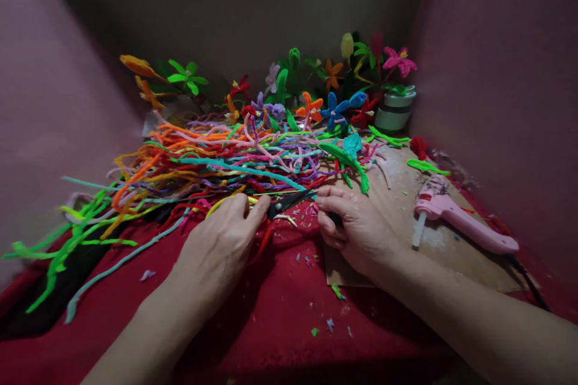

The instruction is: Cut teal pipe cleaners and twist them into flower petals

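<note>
Dark-bladed scissors (293,201) lie between my two hands, blades pointing right toward the fingers of my right hand. My left hand (226,231) is closed, thumb and forefinger at the pivot end of the scissors; red handle parts show beneath it. A yellow stem (215,204) passes by its knuckles. My right hand (352,225) is curled by the blade tips, with something small and dark partly hidden in its fingers. A large pile of coloured fuzzy stems (217,156) lies just beyond both hands.
A pink glue gun (469,225) rests on a cardboard sheet (392,186) at the right. Fuzzy-stem flowers (334,109) and a white-and-black container (395,111) stand at the back. Small clippings lie on the red cloth (289,325). Walls rise on both sides.
</note>
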